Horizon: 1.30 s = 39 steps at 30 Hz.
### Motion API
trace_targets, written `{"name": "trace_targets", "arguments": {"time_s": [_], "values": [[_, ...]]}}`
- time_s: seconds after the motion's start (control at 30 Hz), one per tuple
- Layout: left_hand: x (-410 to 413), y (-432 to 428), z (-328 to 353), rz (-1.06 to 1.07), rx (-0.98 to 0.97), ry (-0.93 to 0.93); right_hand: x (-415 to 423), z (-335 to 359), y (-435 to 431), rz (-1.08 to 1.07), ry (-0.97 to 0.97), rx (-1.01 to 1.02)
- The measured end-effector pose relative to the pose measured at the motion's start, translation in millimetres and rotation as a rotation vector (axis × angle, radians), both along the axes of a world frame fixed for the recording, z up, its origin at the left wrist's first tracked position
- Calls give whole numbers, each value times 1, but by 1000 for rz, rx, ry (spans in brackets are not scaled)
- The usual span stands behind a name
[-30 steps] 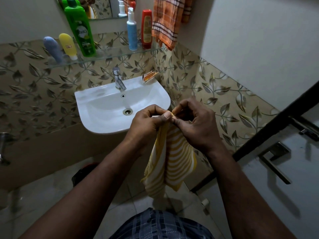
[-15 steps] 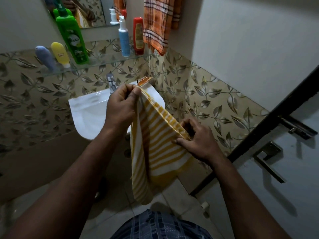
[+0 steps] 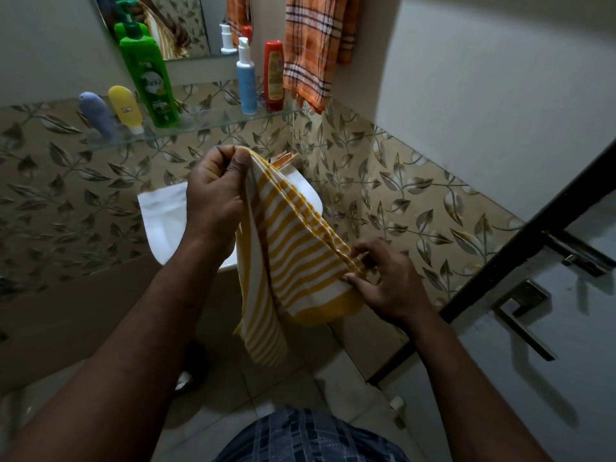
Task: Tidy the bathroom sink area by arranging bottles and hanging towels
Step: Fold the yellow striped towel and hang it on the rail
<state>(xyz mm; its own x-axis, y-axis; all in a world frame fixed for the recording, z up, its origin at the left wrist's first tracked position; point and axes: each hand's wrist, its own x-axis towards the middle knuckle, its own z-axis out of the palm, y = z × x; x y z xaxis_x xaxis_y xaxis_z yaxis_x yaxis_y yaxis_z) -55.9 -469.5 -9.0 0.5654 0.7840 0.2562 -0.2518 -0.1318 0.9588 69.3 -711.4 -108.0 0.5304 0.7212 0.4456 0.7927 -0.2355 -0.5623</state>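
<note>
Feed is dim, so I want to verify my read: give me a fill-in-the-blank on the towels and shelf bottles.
The left hand and right hand pinch the yellow-and-white striped cloth towel; the ____ hand is higher.
The tallest bottle on the clear glass shelf is the ____ plastic pump bottle.
The orange checked cloth towel hangs nearest the ____ plastic bottle.
Missing: left; green; red.

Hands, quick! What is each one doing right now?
The left hand is closed, pinching the striped towel at its top end.
The right hand is closed, pinching the same towel's lower folded edge.
</note>
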Motion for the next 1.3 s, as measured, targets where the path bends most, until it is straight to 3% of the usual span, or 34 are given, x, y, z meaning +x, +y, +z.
{"name": "trace_targets", "arguments": {"time_s": [0.63, 0.83, 1.0, 1.3], "values": [[-11, 5, 2, 37, -9, -14, -2, -11, 8, 72, -10, 84], [-4, 5, -1, 29, 10, -24, -7, -16, 11, 100, 15, -55], [-1, 17, 4, 110, 30, -44, -6, -20, 6, 78, 153, -325], [4, 47, -14, 190, 10, -33, 11, -12, -9, -117, 137, -504]]}}
